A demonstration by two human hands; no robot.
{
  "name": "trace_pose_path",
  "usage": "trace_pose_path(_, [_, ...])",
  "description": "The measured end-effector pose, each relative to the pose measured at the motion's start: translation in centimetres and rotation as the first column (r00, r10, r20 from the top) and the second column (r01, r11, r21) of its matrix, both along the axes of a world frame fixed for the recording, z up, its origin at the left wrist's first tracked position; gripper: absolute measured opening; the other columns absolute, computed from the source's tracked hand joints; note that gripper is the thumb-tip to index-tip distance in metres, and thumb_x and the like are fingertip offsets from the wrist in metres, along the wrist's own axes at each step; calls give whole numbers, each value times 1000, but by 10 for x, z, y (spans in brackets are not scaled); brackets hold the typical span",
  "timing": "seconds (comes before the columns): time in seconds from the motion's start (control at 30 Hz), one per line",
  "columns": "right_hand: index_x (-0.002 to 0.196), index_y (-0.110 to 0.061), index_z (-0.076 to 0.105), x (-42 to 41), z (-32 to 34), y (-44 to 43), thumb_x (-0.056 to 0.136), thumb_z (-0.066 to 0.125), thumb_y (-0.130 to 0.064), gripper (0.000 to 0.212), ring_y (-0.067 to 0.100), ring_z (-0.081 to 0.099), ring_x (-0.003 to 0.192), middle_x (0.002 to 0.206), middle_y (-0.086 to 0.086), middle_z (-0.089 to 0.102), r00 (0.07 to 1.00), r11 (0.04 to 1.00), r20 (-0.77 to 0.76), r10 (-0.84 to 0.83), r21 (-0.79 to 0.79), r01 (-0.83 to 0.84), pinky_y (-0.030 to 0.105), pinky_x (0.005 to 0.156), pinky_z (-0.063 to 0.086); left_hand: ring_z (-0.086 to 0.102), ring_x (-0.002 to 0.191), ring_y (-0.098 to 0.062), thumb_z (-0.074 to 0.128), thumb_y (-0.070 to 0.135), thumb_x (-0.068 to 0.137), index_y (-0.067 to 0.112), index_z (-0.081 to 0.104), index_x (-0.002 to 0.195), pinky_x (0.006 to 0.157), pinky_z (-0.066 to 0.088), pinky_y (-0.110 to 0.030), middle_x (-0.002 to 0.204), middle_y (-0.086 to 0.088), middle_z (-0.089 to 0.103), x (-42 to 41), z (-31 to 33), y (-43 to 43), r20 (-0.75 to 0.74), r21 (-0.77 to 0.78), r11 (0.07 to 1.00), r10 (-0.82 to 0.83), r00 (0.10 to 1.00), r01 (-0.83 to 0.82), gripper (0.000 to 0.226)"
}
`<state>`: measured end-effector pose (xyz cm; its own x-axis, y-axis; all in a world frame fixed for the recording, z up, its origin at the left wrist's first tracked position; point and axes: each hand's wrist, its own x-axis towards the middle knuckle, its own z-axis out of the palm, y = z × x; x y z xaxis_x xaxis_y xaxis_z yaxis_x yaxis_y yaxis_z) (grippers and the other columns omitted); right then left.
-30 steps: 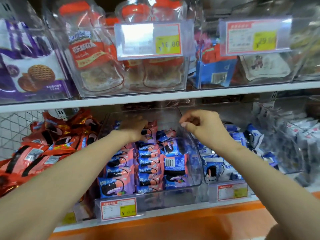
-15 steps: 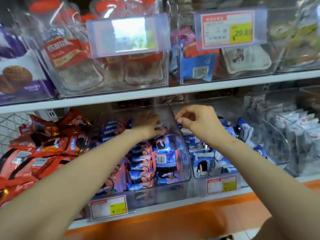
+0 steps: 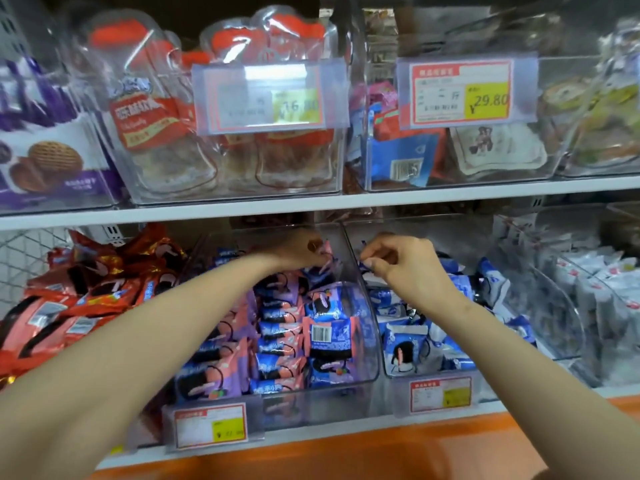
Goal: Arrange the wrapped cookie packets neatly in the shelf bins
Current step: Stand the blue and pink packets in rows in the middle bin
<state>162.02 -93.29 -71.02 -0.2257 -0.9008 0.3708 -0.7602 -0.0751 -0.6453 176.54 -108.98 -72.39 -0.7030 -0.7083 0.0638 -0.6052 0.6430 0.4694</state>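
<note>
Upper shelf (image 3: 450,192) edge sits close above both hands. Clear bin (image 3: 311,414) holds stacked cookie packets (image 3: 277,337). At its rear, left hand (image 3: 301,249) grips a pink packet (image 3: 326,259). Just past the bin wall, right hand (image 3: 405,263) pinches a blue packet (image 3: 364,266).

The middle clear bin (image 3: 371,358) on the lower shelf (image 3: 311,436) is packed with pink-and-blue packets (image 3: 277,327), most standing on edge in rows running front to back; one barcode packet (image 3: 325,336) faces up in the right-hand row. At the back of this bin the left hand (image 3: 298,247) grips a pink packet (image 3: 327,256). The right clear bin (image 3: 398,389), touching the first, holds a looser jumble of blue-and-white packets (image 3: 408,355). The right hand (image 3: 405,261) pinches a blue packet (image 3: 363,267) by the shared wall.
</note>
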Motion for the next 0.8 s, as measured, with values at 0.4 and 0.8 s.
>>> trace_pose_path(0.4, [82,-23,68,10,-8,-9,85,63,-11,14,17,62,80,82,-2,69,1000,1000,-19,-3,21,3,36,82,52,49,101,-17,58,9,91,0,53,120,80,39,-20,117,-12,56,77,-3,-3,265,112,993,-56,963,27,31])
trace_pose_path(0.8, [87,-18,70,14,-3,-12,87,61,-11,12,18,63,85,83,-2,68,1000,1000,-20,21,8,-21,36,85,52,49,112,-26,72,36,79,18,46,131,89,43,-34,126,-7,48,80,-20,6,378,-296,950,18,926,103,61])
